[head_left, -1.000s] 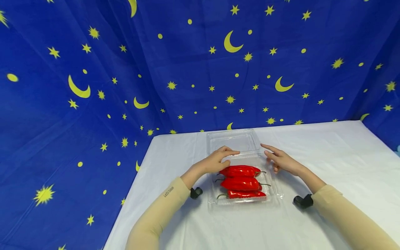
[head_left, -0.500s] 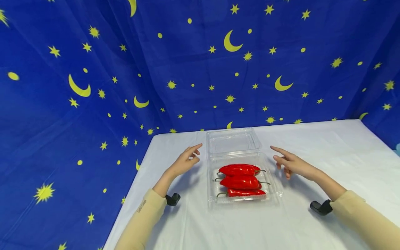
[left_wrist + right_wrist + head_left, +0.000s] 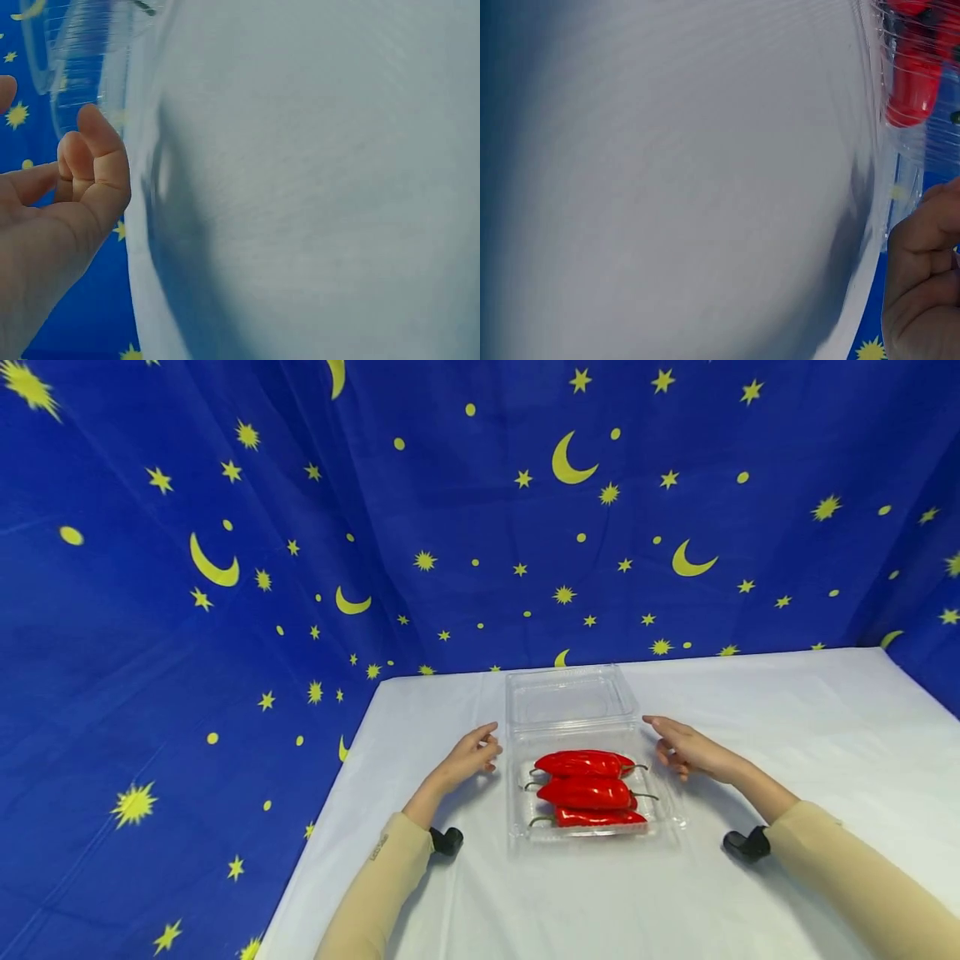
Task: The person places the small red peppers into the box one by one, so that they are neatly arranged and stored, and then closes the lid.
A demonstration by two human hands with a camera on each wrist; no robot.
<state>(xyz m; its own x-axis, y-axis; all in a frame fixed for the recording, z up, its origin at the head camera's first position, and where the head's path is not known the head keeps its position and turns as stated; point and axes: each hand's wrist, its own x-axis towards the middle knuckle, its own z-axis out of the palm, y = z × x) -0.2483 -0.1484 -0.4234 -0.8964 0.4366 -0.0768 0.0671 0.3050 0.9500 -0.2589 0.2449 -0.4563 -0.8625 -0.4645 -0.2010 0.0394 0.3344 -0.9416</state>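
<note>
A clear plastic clamshell container (image 3: pixel 517 822) lies unfolded, its lid (image 3: pixel 570 697) laid back on the far side. Several glossy red peppers (image 3: pixel 588 793) with thin stems are lying crosswise in the near half. Just left of the container, level with its hinge, my left hand (image 3: pixel 465 760) is held with loosely bent fingers and nothing in them. My right hand (image 3: pixel 697 752) hovers at the opposite side, forefinger pointing toward the hinge; it holds nothing. The left wrist view shows bent fingers (image 3: pixel 112 165) in front of the clear plastic. In the right wrist view, only part of the hand shows.
A white cloth (image 3: pixel 825 743) covers the table. Behind and to the left hangs a blue curtain (image 3: pixel 465 510) with yellow moons and stars. Small black devices are worn at the left wrist (image 3: pixel 447 842) and right wrist (image 3: pixel 746 843).
My left hand has drawn back leftward from above the peppers, then come a little nearer the container. The right hand has moved out to the right and back in. The peppers stay in place.
</note>
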